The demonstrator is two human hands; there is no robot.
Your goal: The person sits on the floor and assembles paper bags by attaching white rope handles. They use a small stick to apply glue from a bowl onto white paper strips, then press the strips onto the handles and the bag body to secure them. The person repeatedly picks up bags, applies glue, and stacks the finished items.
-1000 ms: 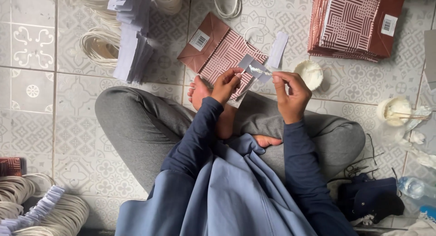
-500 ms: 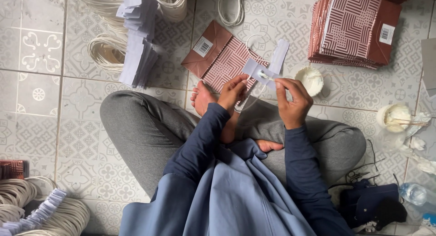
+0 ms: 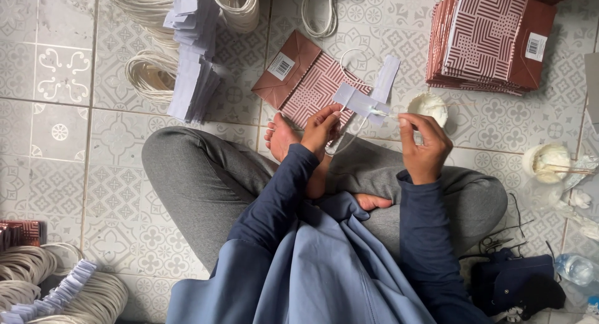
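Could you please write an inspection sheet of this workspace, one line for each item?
Surface: patterned grey floor tiles; the person sits cross-legged on them.
Job's things: pale paper strip with white cord, flat maroon paper bag beneath it.
Clutter: stack of maroon bags, pile of paper strips, coils of white cord, small white cup, plastic bottle.
Grips: left hand pinches the strip; right hand holds a thin stick to it.
Cables: thin dark cord by the right knee.
Surroundings: nothing seen beyond the floor.
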